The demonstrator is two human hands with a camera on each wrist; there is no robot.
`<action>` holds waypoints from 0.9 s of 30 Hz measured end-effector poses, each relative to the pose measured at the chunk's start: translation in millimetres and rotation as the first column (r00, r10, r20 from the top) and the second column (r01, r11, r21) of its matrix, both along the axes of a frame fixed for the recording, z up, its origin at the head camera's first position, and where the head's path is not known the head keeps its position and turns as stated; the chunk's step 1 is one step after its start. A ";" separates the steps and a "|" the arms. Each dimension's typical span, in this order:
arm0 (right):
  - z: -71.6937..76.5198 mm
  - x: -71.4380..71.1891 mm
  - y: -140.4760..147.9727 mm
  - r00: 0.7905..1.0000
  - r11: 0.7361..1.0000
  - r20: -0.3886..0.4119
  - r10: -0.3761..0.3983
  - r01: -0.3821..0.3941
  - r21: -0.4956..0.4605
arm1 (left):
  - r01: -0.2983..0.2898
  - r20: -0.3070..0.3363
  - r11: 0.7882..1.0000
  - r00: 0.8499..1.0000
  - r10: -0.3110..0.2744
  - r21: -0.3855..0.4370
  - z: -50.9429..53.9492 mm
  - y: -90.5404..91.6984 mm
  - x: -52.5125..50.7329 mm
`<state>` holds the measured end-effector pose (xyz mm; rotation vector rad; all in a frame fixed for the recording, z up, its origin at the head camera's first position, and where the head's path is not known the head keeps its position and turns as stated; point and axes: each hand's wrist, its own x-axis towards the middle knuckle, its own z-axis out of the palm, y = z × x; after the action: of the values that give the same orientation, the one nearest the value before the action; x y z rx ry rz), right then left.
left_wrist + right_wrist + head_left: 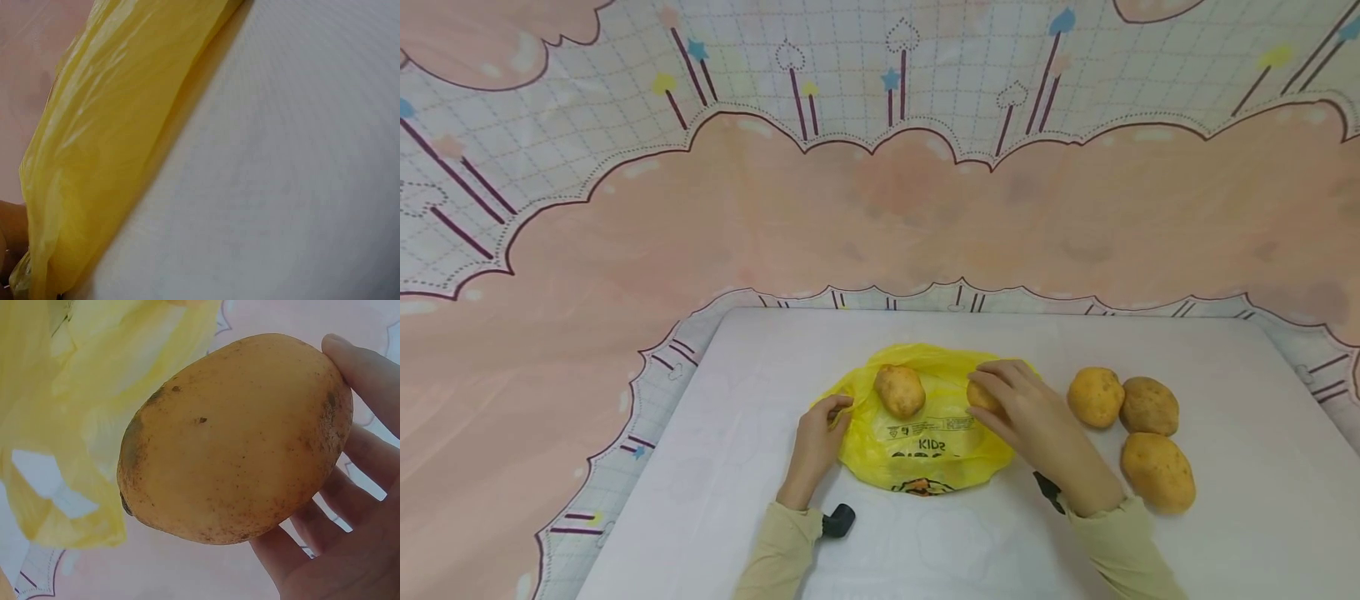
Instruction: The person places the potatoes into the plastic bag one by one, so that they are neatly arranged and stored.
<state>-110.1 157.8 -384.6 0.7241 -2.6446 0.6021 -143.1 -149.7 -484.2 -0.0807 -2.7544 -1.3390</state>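
Note:
A yellow plastic bag (925,467) lies spread on the table, with one potato (900,392) on it. The left hand (817,442) pinches the bag's left edge; in the left wrist view the yellow film (125,112) rises beside the fingers (12,234). Over the bag's right part, the right hand (1037,425) grips another potato (983,398). In the right wrist view that potato (237,440) is held between the thumb and the fingers of the right hand (344,506), with the bag (106,381) beyond it.
To the right of the bag, three potatoes rest close together on the white table (1240,400): one at the left (1096,397), a browner one (1150,407) and a larger one nearer the front (1158,472). A patterned cloth (880,217) hangs behind the table.

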 end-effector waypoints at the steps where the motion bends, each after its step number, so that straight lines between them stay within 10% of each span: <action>1: -0.9 -1.1 -1.3 1.000 1.000 0.002 -0.002 0.002 0.000 | 0.001 -0.002 1.000 1.000 -0.001 -0.001 0.0 0.0 0.1; 27: -22.4 -32.0 -28.8 1.000 0.992 0.020 0.005 -0.003 -0.123 | -0.001 -0.002 1.000 1.000 0.001 0.025 0.2 0.3 0.4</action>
<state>-142.0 129.0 -407.0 0.6905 -2.5978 0.7700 -142.6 -149.5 -484.0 -0.0789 -2.7342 -1.3721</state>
